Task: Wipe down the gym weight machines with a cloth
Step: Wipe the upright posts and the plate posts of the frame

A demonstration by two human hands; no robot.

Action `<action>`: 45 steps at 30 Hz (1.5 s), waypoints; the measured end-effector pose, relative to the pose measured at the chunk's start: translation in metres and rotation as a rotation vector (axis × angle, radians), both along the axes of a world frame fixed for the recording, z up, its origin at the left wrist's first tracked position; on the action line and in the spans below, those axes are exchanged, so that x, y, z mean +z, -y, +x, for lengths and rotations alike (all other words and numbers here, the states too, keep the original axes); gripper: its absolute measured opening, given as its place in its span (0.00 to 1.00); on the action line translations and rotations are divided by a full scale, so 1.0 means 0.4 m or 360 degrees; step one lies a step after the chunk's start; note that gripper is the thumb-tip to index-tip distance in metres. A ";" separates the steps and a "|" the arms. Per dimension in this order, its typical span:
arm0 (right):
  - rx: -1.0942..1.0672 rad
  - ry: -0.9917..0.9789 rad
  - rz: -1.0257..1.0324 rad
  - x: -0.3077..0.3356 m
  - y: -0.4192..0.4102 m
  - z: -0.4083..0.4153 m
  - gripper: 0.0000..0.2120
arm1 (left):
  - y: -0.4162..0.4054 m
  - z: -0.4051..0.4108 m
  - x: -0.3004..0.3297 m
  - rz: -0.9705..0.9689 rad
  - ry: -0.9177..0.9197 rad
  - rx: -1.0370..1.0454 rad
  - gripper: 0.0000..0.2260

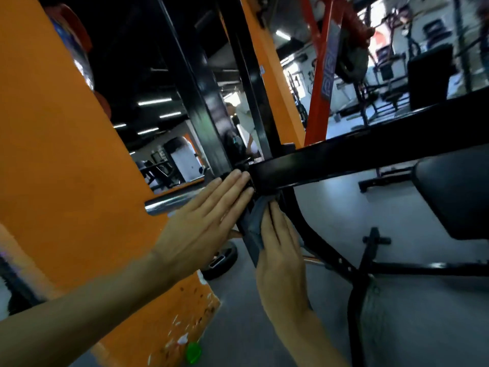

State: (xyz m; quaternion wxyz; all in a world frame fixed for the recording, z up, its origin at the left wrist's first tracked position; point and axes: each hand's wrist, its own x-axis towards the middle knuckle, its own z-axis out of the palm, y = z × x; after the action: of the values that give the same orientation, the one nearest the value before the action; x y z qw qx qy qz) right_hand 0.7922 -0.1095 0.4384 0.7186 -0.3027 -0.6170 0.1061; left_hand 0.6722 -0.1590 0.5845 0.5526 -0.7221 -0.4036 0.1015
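Nearest to the camera, two bare forearms reach forward to a black machine frame (330,165). The left hand (203,223) lies flat with straight fingers, and its fingertips touch the frame at the joint where the slanted post meets the long cross bar. The right hand (280,250) also has straight fingers; it presses a grey cloth (255,229) against the lower black post, just under that joint. The cloth is folded around the post between the two hands, so neither hand is clenched.

Beside the left hand stands a wide orange pillar (66,154) with chipped paint near the bottom, and a short shiny metal bar (169,202) sticks out from it. A small green thing (194,352) lies on the floor at its foot; what it is I cannot tell. A weight plate (222,260) rests on the grey floor (344,207) behind the hands. To the right is a black padded seat (455,197).

Farther away, a red post (320,83) rises, and the bright room behind holds more black machines (383,83) and long ceiling lights (154,102). No containers are visible clearly.
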 end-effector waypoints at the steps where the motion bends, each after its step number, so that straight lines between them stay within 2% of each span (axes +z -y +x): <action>1: -0.0028 0.0034 0.0073 -0.026 0.002 0.008 0.23 | 0.005 -0.002 -0.029 0.0037 0.0004 -0.0017 0.28; 4: 0.0165 0.0162 0.0037 -0.119 0.007 0.056 0.24 | 0.018 0.001 -0.137 0.0065 0.0096 0.0044 0.29; 9: 0.0483 0.0279 -0.0092 -0.369 0.035 0.136 0.25 | 0.062 0.022 -0.404 0.0003 -0.0031 0.0131 0.33; 11: 0.0552 0.0379 -0.0269 -0.480 0.043 0.181 0.26 | 0.073 0.036 -0.505 -0.0042 0.0006 0.0138 0.35; 14: 0.0607 0.0469 -0.0656 -0.604 0.075 0.248 0.18 | 0.077 0.073 -0.592 -0.0183 -0.0134 0.0112 0.35; 16: 0.0517 0.0540 -0.0741 -0.661 0.094 0.278 0.11 | 0.075 0.107 -0.638 -0.0313 -0.0405 0.0160 0.34; 18: 0.0366 0.0796 -0.0597 -0.706 0.097 0.285 0.11 | 0.068 0.140 -0.672 -0.0326 -0.0542 0.0186 0.29; 20: 0.0348 0.1149 -0.0404 -0.774 0.088 0.257 0.20 | 0.060 0.160 -0.702 -0.0382 -0.0536 0.0264 0.24; 22: 0.0115 0.1511 -0.0289 -0.829 0.082 0.236 0.29 | 0.050 0.166 -0.743 -0.0403 -0.0541 0.0343 0.23; 24: -0.0089 0.1758 -0.0321 -0.841 0.102 0.225 0.32 | 0.050 0.169 -0.767 -0.0415 -0.0514 0.0394 0.24; 26: -0.0259 0.1874 -0.0375 -0.831 0.120 0.214 0.34 | 0.060 0.165 -0.773 -0.0425 -0.0498 0.0381 0.26; 29: -0.0430 0.1867 -0.0507 -0.802 0.112 0.203 0.32 | 0.073 0.162 -0.764 -0.0373 -0.0497 0.0277 0.30; 31: -0.0424 0.1883 -0.0542 -0.812 0.122 0.201 0.31 | 0.074 0.161 -0.772 -0.0343 -0.0522 0.0267 0.30; 34: -0.0371 0.1899 -0.0418 -0.842 0.128 0.216 0.29 | 0.072 0.162 -0.788 -0.0327 -0.0556 0.0340 0.31; 39: -0.0372 0.1686 -0.0475 -0.800 0.068 0.205 0.22 | 0.074 0.167 -0.788 -0.0374 -0.0521 0.0352 0.31; 45: -0.0363 0.1720 -0.0167 -0.877 0.100 0.236 0.27 | 0.056 0.139 -0.806 -0.0264 -0.0512 0.0183 0.25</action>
State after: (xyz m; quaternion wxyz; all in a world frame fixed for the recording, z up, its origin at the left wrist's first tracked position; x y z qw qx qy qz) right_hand 0.8866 -0.1493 0.0875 0.2908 -0.4144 -0.8551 -0.1121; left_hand 0.7279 -0.1815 0.2622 0.5418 -0.7153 -0.3410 0.2801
